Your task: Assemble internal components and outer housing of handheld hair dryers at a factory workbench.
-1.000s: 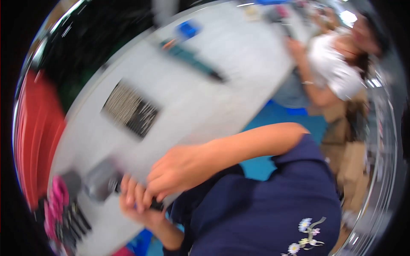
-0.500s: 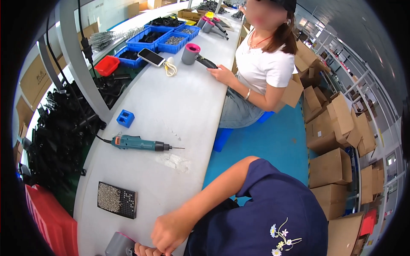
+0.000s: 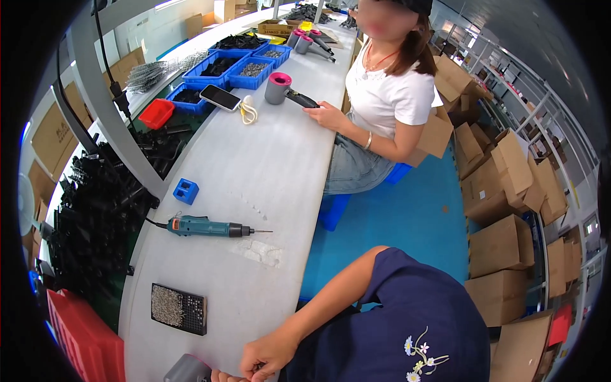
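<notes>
- The grey hair-dryer body [image 3: 188,369] is by the person-side edge of the white table [image 3: 254,169], below the screw tray, partly cut off by the lower border of the view.
- The left hand [image 3: 228,377] is right beside that body, only some bent fingers showing; whether they close round a handle cannot be told.
- The right hand [image 3: 264,358] is bent over next to the left, fingers curled inward; whether it pinches anything is hidden.
- Judged from this pose, a firm left hold low on the body would stop it rolling, while the right works with light fingertip pressure rather than a wrist push.
- Resting the body on the table would steady it better than holding it in the air.
- The black tray [image 3: 194,328], with loose silvery screws [image 3: 167,307], lies toward the far edge; elbows and dryer are best held clear of it.
- The green electric screwdriver [image 3: 207,226] lies beyond the tray, bit toward the person-side edge, so reaching over wants care.
</notes>
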### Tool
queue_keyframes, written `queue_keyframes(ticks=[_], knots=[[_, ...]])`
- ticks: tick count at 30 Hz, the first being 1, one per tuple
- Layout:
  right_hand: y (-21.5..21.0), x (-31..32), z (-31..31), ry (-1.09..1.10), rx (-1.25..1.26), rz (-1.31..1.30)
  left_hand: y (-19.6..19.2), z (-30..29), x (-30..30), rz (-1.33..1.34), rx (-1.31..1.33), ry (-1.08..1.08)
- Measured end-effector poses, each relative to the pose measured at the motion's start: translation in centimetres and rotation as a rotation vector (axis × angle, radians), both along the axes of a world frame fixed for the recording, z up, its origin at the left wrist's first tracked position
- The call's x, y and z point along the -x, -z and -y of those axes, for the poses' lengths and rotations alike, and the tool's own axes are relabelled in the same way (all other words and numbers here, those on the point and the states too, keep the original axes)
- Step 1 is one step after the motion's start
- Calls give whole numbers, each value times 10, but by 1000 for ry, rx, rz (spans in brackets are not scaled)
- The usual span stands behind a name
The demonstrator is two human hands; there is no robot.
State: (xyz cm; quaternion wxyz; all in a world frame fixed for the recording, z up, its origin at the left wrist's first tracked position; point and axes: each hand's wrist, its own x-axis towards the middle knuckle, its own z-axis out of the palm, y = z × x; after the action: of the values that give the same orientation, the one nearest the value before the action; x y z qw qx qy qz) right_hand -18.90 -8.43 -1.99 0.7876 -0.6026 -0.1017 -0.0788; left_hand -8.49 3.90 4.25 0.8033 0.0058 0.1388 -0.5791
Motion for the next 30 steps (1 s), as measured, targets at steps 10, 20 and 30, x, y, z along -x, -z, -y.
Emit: queue_keyframes(ticks=[10, 20, 30], knots=[[-1, 7, -16, 163, -479, -417, 9, 16, -2, 151, -116, -286], [-7, 13, -25, 117, -270, -549, 38, 11, -10, 729, -281, -526], [-54, 20, -14, 545, 546, -447, 25, 32, 4, 684, -399, -526]])
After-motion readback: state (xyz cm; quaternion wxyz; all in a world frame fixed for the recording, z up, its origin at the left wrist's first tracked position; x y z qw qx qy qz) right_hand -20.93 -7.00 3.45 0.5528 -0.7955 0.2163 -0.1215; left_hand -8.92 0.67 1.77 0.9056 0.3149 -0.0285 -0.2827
